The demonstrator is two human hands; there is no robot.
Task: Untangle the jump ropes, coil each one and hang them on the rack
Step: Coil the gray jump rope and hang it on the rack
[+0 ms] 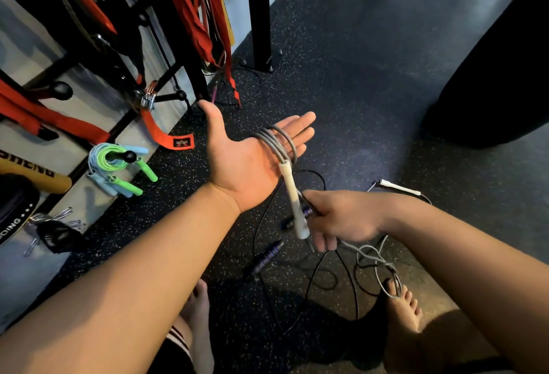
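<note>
On my left, a yellow pad point(38, 179) carries black letters reading "SHENG", cut off at the picture's edge. Nearer me, a black band point(12, 226) shows white "GOING". The patch on the orange strap point(166, 136) is too small to read.

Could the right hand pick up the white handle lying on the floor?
Probably not yet: the right hand is busy gripping the grey rope; otherwise nothing blocks the floor handle.

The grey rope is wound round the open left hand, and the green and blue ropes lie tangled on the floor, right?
Not quite. The grey rope is round the open left hand, but the head view shows the green and blue ropes coiled on a rack peg, not on the floor.
</note>
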